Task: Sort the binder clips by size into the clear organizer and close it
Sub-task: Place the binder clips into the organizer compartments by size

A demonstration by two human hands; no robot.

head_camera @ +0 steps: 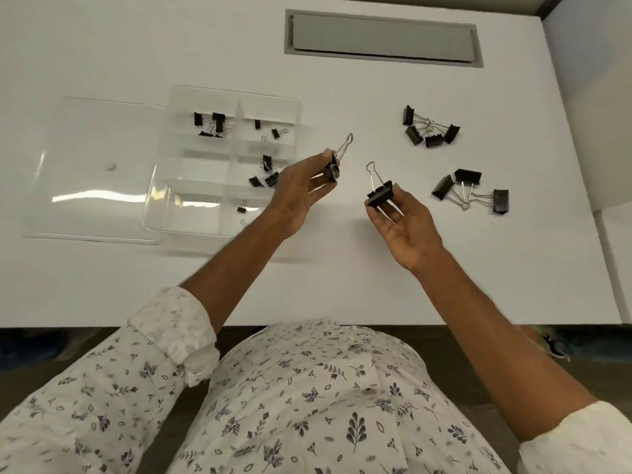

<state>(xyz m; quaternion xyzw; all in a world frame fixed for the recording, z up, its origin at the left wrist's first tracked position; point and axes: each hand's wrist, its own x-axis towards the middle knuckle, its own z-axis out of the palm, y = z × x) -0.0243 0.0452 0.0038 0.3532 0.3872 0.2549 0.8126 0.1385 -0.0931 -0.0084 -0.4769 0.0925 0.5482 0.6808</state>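
The clear organizer (191, 213) lies open on the white table, its lid (92, 165) folded out to the left. Small and medium black binder clips sit in several compartments, such as a group at the back left (209, 124). My left hand (301, 193) pinches a black binder clip (332, 171) just right of the organizer, wire handles pointing up. My right hand (400, 224) holds a larger black binder clip (380, 195) between thumb and fingers. Two loose heaps of large clips lie to the right, one farther back (429, 130), one nearer (470, 191).
A grey recessed cable hatch (383, 37) sits in the table at the back. The table's front edge (102, 325) runs close to my body. A white partition (595, 97) borders the table on the right.
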